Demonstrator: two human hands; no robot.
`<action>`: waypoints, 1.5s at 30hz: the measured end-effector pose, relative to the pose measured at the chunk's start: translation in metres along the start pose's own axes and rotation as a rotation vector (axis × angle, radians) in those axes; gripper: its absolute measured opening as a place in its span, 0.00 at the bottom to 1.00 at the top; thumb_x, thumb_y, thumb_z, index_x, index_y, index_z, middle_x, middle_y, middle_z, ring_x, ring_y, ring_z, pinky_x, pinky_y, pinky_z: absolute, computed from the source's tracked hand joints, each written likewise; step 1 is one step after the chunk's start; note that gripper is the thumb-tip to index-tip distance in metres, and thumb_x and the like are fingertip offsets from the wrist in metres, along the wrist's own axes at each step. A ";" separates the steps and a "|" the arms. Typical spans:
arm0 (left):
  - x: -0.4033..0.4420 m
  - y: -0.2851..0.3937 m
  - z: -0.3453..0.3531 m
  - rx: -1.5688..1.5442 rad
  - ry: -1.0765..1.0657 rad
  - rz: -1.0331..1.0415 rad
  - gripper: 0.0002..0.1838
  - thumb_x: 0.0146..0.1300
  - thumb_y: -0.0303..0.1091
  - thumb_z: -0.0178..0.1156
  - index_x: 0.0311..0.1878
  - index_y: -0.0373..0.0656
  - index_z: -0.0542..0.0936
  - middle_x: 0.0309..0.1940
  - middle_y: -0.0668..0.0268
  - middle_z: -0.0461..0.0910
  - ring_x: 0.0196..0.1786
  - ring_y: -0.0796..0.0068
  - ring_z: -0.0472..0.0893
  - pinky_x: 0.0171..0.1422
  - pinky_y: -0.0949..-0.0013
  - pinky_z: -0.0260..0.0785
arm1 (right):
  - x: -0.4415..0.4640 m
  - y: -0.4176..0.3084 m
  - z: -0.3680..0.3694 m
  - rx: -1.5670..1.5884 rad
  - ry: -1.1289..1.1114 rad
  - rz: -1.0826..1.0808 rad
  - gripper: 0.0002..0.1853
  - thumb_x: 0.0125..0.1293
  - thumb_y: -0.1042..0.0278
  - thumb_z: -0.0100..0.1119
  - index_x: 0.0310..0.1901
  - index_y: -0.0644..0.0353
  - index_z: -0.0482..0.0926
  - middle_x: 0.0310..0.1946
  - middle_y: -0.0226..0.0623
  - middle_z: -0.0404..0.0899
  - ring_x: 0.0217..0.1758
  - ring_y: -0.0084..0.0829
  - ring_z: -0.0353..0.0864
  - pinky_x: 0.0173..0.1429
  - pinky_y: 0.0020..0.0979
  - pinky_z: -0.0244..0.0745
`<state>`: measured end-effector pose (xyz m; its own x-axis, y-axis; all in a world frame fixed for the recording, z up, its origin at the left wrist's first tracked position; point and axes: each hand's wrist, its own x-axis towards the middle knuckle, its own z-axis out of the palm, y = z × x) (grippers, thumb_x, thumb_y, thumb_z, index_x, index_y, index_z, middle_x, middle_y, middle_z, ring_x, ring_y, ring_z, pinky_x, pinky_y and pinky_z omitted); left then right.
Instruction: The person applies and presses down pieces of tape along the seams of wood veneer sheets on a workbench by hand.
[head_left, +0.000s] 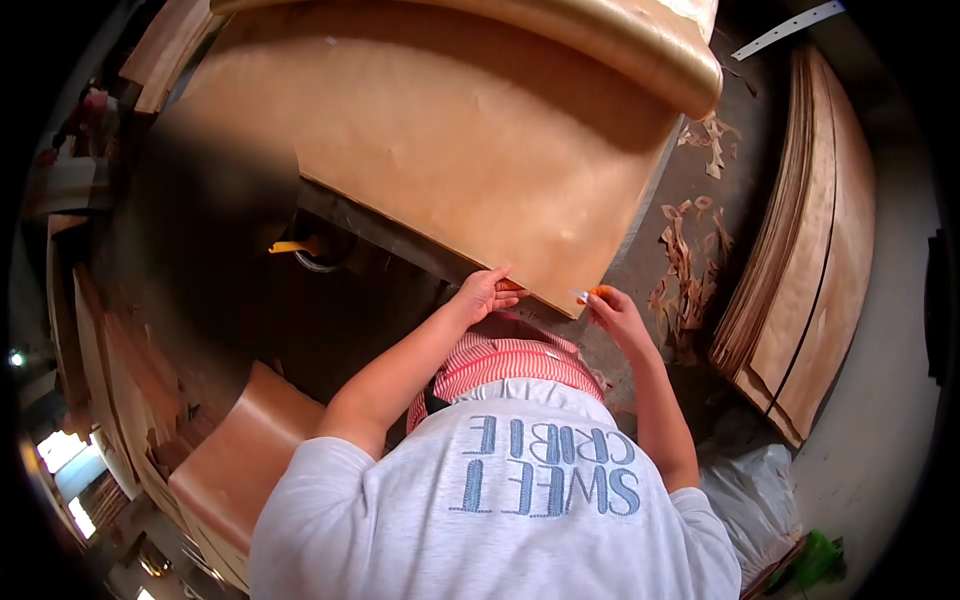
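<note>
A large tan wood veneer sheet (440, 150) lies on a stack in front of me. My left hand (490, 293) is at the sheet's near edge, its thumb on the top face and its fingers bent along the rim, pinching it. Near the sheet's right corner, my right hand (615, 315) has its thumb and forefinger closed on a small whitish piece (581, 296). That piece is too small to identify; it meets the sheet's side edge. Orange colouring shows on fingertips of both hands.
A rolled-back veneer sheet (620, 50) lies across the far side. Stacked veneer (810, 250) stands at right, with torn scraps (683, 265) on the floor between. A yellow-handled object (290, 246) sits left, near a curved veneer sheet (250, 440). A plastic bag (750, 500) lies lower right.
</note>
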<state>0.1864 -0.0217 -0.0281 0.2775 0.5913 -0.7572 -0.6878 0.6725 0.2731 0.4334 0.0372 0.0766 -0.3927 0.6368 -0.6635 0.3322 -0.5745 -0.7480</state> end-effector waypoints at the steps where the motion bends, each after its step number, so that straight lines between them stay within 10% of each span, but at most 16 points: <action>1: 0.000 -0.008 0.004 0.036 0.056 0.029 0.18 0.66 0.42 0.51 0.49 0.36 0.71 0.42 0.57 0.79 0.40 0.65 0.82 0.34 0.75 0.76 | 0.006 -0.003 0.001 -0.024 -0.034 -0.009 0.11 0.67 0.62 0.50 0.40 0.61 0.76 0.21 0.23 0.70 0.20 0.12 0.61 0.24 0.16 0.53; 10: -0.018 -0.045 0.017 0.836 0.320 0.286 0.16 0.62 0.43 0.54 0.38 0.37 0.78 0.27 0.62 0.81 0.25 0.75 0.80 0.26 0.75 0.69 | 0.099 0.066 0.014 -0.148 -0.102 -0.050 0.12 0.66 0.63 0.53 0.39 0.65 0.77 0.25 0.26 0.76 0.24 0.14 0.68 0.28 0.19 0.63; 19: -0.024 -0.061 0.057 1.616 0.493 1.100 0.25 0.57 0.43 0.57 0.54 0.36 0.71 0.59 0.51 0.66 0.61 0.55 0.66 0.64 0.58 0.59 | 0.108 0.077 0.013 -0.124 -0.090 -0.096 0.11 0.65 0.66 0.54 0.35 0.66 0.77 0.23 0.28 0.77 0.24 0.16 0.73 0.27 0.19 0.65; 26: -0.012 -0.066 0.055 1.831 0.573 0.997 0.42 0.54 0.54 0.58 0.65 0.36 0.58 0.67 0.50 0.53 0.71 0.55 0.50 0.73 0.53 0.39 | 0.096 0.069 0.013 -0.082 -0.030 -0.189 0.11 0.66 0.64 0.52 0.35 0.64 0.77 0.22 0.27 0.75 0.23 0.15 0.70 0.26 0.18 0.63; 45: 0.002 -0.070 0.058 1.944 0.454 0.996 0.41 0.53 0.53 0.59 0.64 0.35 0.60 0.65 0.50 0.56 0.70 0.56 0.51 0.72 0.49 0.38 | 0.113 0.070 0.012 -0.351 0.055 -0.182 0.12 0.59 0.65 0.56 0.35 0.69 0.77 0.25 0.38 0.80 0.26 0.24 0.77 0.30 0.25 0.72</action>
<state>0.2737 -0.0423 -0.0143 0.0436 0.9990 -0.0120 0.9172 -0.0352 0.3969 0.4022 0.0624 -0.0508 -0.4287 0.7440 -0.5125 0.5378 -0.2456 -0.8065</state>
